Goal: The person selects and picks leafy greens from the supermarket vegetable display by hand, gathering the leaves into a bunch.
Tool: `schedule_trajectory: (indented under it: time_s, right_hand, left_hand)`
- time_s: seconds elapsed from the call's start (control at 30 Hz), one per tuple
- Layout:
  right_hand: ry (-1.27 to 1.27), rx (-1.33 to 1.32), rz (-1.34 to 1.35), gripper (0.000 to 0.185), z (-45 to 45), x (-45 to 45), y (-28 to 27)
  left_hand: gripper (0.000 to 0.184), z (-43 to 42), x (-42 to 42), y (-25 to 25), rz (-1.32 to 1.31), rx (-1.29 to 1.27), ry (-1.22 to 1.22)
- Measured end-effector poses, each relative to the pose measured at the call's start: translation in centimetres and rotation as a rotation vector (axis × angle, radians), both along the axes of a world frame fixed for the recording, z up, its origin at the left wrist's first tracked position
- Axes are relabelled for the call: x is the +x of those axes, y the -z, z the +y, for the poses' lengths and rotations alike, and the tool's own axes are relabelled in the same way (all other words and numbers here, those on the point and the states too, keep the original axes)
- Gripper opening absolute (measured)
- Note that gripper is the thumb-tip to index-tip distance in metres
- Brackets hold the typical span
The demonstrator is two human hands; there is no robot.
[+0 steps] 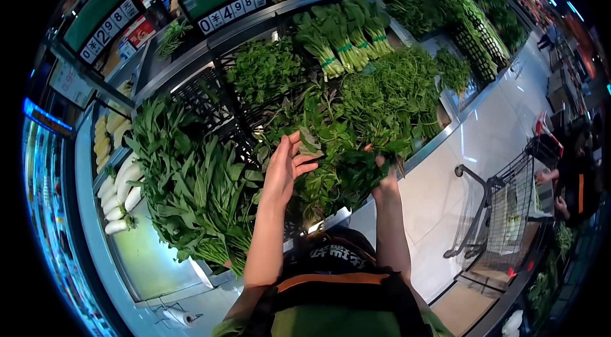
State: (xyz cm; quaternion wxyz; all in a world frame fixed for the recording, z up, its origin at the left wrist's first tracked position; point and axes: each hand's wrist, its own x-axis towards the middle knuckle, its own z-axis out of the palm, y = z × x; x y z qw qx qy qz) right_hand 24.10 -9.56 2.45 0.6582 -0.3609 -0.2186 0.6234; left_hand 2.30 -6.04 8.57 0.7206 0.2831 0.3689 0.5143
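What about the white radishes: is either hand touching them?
No, the white radishes lie well apart from the left hand and right hand, both at the leafy greens.

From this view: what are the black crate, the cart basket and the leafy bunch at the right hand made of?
Black crate: likely moulded plastic, judging by its open lattice; finish unclear.
Cart basket: probably metal wire, from its thin crossing bars; coating unclear.
Leafy bunch at the right hand: plant matter, dark green leaves.

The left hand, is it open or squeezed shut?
Open: the left hand has its fingers apart, not curled into a fist. A green leaf is right beside them.
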Motion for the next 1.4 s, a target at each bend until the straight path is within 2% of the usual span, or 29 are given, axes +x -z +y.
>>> schedule_trajectory:
  time_s: [0.07,0.23,0.27,0.33,0.37,0.5,0.6,0.63,0.67,0.73,0.77,0.8,0.87,0.93,1.0,1.07,1.13,1.2,1.23,1.27,1.33,1.4]
  right_hand:
    - [0.010,-0.056,-0.025,0.040,0.0,-0.3,-0.2]
    - [-0.200,-0.024,-0.207,0.035,1.0,-2.4,-1.4]
    - [-0.206,-0.165,-0.418,0.031,0.6,-2.6,-1.6]
    - [-0.139,0.125,-0.669,0.025,0.4,-3.4,0.8]
    - [-0.112,0.322,-1.153,0.027,0.4,-2.7,3.1]
    - [-0.143,0.237,-1.368,0.027,-0.5,-2.4,2.0]
    - [0.023,-0.134,-0.488,0.027,-1.3,-2.5,1.4]
    - [0.049,-0.161,-0.311,0.033,-1.3,-1.8,1.4]
    - [0.065,-0.162,-0.254,0.034,-1.5,-1.2,1.3]
    - [0.100,-0.167,-0.143,0.036,-1.7,-0.6,-1.7]
    - [0.092,-0.078,-0.169,0.032,-1.7,-0.3,-2.1]
    - [0.094,-0.046,-0.155,0.028,-1.8,0.1,-2.2]
    - [0.101,0.019,-0.124,0.022,-1.8,0.5,-2.1]
    - [0.105,-0.034,-0.145,0.015,-2.0,0.7,-1.7]
    - [0.092,-0.053,-0.182,0.015,-2.2,1.0,-1.5]
    - [0.072,-0.043,-0.189,0.013,-2.4,1.2,-2.2]
    - [0.070,-0.048,-0.177,0.011,-2.8,1.1,-2.8]
    - [0.079,-0.059,-0.152,0.010,-2.8,0.9,-3.1]
    - [0.060,-0.052,-0.155,0.016,-2.7,0.8,-3.2]
    - [0.041,-0.045,-0.157,0.021,-2.6,0.6,-3.2]
    - [0.000,-0.009,-0.140,0.027,-2.6,-0.1,-3.7]
    - [-0.043,0.051,-0.107,0.030,-2.6,-0.9,-4.5]
  left_hand:
    - [0.043,-0.2,0.1,-0.3,0.037,-0.011,-0.001]
    - [0.031,-0.8,0.9,0.6,0.285,0.005,-0.039]
    - [0.028,-1.1,1.6,0.6,0.333,0.029,-0.059]
    - [0.022,-1.8,2.5,1.7,0.431,0.128,-0.070]
    - [0.018,-2.3,2.9,1.7,0.563,0.138,-0.118]
    - [0.014,-3.0,3.3,3.0,0.560,0.187,-0.340]
    - [0.016,-1.6,0.8,4.8,0.660,0.213,-0.396]
    - [0.017,-0.6,-0.4,4.2,0.800,0.222,-0.403]
    - [0.018,0.5,-1.6,3.7,0.940,0.227,-0.407]
    - [0.021,2.6,-3.5,4.1,1.473,0.592,-0.527]
    - [0.024,3.2,-3.3,3.9,1.485,0.495,-0.502]
    - [0.022,4.3,-3.4,4.5,1.471,0.605,-0.495]
    - [0.020,6.1,-3.0,5.5,1.497,0.788,-0.283]
    - [0.020,7.0,-2.1,6.3,1.552,0.935,-0.115]
    - [0.017,7.2,-2.1,6.8,1.735,0.880,0.014]
    - [0.014,7.5,-2.7,7.0,1.768,0.781,0.038]
    - [0.009,7.6,-3.6,6.3,1.593,0.786,-0.069]
    - [0.014,8.0,-4.2,5.3,1.383,0.614,-0.144]
    - [0.019,8.0,-4.5,4.1,1.212,0.498,-0.120]
    - [0.021,8.4,-5.0,4.4,1.098,0.518,-0.138]
    - [0.018,8.0,-5.2,2.6,1.052,0.400,-0.113]
    - [0.016,7.6,-5.2,1.4,0.956,0.396,-0.111]
